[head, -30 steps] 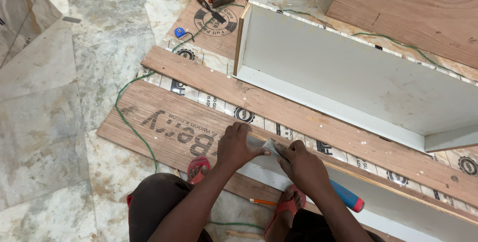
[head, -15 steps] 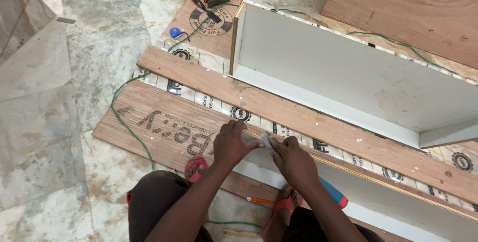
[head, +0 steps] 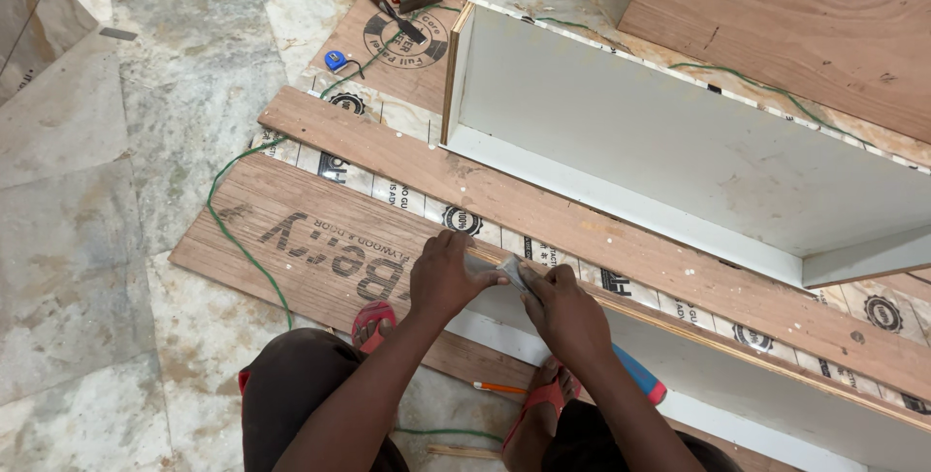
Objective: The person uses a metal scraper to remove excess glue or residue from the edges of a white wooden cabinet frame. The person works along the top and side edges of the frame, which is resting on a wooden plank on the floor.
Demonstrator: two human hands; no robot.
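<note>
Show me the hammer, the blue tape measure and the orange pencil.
hammer [head: 393, 9]: head view, on the middle of its handle.
blue tape measure [head: 336, 61]: head view, on its case.
orange pencil [head: 500, 389]: head view, on its shaft.

— What sits between the two hands?

— A small grey folded piece [head: 512, 271], maybe sandpaper, though it is too small to tell for sure. It looks crumpled and creased, pinched at both ends.

— Where does it lie?

— On the top edge of a white-faced board [head: 737, 375] that stands on its long side on the plywood sheets on the floor. The piece rests near the board's left end, touching the thin pale wood edge.

— And the board itself?

— Long and narrow, running diagonally down to the right, with its white face turned towards the person.
</note>
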